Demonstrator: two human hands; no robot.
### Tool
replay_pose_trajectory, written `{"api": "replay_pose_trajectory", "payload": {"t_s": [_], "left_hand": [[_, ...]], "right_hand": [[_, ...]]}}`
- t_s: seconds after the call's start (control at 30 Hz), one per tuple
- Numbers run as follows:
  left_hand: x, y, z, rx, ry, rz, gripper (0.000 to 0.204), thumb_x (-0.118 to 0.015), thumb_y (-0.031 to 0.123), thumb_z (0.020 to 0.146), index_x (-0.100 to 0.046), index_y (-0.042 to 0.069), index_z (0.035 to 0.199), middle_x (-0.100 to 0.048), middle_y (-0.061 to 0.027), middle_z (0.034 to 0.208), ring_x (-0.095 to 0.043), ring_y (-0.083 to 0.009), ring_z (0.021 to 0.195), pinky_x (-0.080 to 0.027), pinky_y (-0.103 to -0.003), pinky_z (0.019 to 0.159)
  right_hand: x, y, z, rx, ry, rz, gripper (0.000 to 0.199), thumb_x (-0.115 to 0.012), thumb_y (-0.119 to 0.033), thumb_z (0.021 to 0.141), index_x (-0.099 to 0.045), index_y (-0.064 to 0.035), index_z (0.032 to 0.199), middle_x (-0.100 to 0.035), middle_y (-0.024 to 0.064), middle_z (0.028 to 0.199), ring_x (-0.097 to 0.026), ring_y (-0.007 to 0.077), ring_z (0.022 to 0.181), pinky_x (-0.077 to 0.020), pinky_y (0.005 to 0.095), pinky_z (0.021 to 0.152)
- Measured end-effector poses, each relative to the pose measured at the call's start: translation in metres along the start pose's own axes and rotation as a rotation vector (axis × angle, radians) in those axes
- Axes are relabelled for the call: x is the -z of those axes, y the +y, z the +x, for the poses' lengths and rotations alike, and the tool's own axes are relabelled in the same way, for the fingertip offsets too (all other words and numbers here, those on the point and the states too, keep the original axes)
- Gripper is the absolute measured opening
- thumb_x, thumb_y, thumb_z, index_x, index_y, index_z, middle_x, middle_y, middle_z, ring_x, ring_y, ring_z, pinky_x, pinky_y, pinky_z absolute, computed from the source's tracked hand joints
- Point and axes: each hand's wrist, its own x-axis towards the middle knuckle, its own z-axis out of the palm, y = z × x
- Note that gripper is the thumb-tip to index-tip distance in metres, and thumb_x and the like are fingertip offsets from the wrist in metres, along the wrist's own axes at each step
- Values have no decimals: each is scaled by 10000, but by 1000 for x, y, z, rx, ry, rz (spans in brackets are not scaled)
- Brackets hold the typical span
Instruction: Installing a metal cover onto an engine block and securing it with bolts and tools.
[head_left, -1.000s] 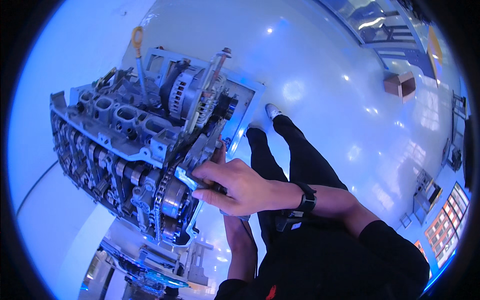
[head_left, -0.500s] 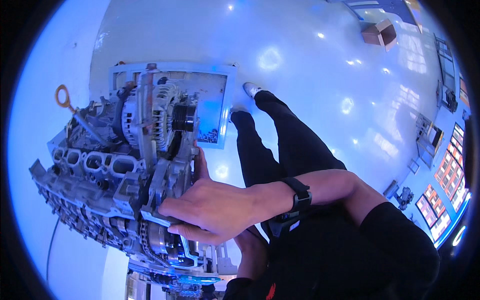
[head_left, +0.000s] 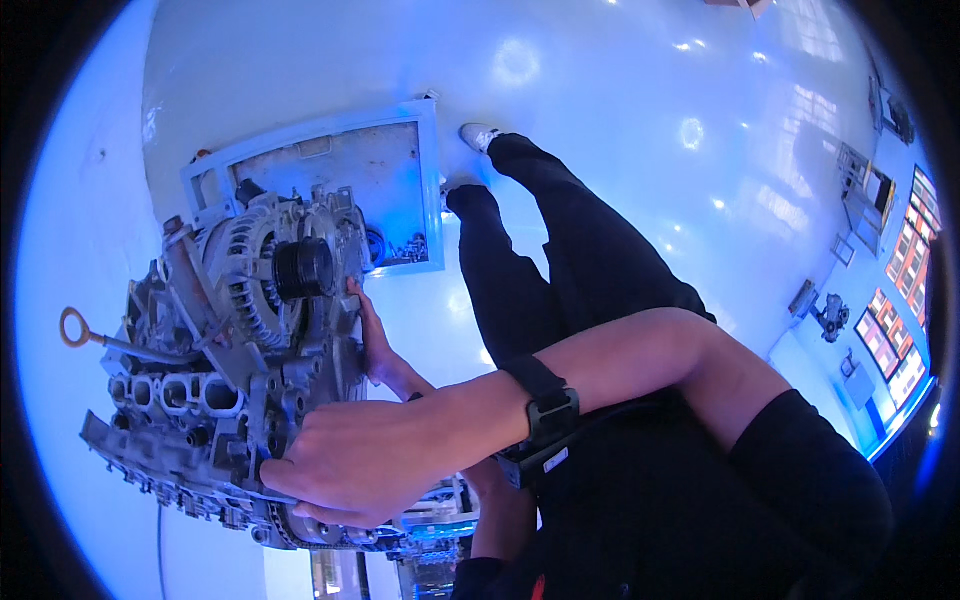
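Grey metal engine [head_left: 165, 445]: our right hand [head_left: 350, 462] curls against its edge, our left hand [head_left: 373, 335] lies alongside, half hidden; how closed, or on what, we cannot tell.

A partly stripped grey metal engine [head_left: 232, 362] fills the frame's left side, its row of oval ports [head_left: 176, 394] exposed; a black ribbed pulley [head_left: 306, 268] sits toward its top, and a dipstick [head_left: 150, 351] (orange ring-handled) juts far left.

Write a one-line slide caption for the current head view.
Right hand and left hand at one end of an exposed metal engine, near its grooved black pulley.
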Motion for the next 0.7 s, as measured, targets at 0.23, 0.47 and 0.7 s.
{"api": "replay_pose_trajectory", "payload": {"t_s": [0.23,0.47,0.7], "left_hand": [[3,2,-9,-23,23,20,694,-454,462,889,-255,30,1394,-335,-144,1410,-364,-337,1270,-334,-520,1007],[-10,0,-9,-56,16,-18,710,-457,460,888,-236,29,1407,-316,-146,1428,-348,-342,1286,-323,-526,1016],[-134,48,63,67,-141,-634,727,-460,457,886,-217,28,1420,-297,-149,1446,-332,-347,1301,-312,-533,1024]], "right_hand": [[-9,10,-6,45,25,-1,306,-620,-256,819,-486,18,801,-537,147,544,-580,348,539,-431,412,477],[-6,18,-9,28,-33,87,307,-612,-278,839,-506,10,823,-563,156,595,-601,354,602,-464,431,539],[14,86,-72,-395,481,472,368,-486,-357,939,-563,3,933,-585,78,715,-599,188,692,-472,334,619]]}}
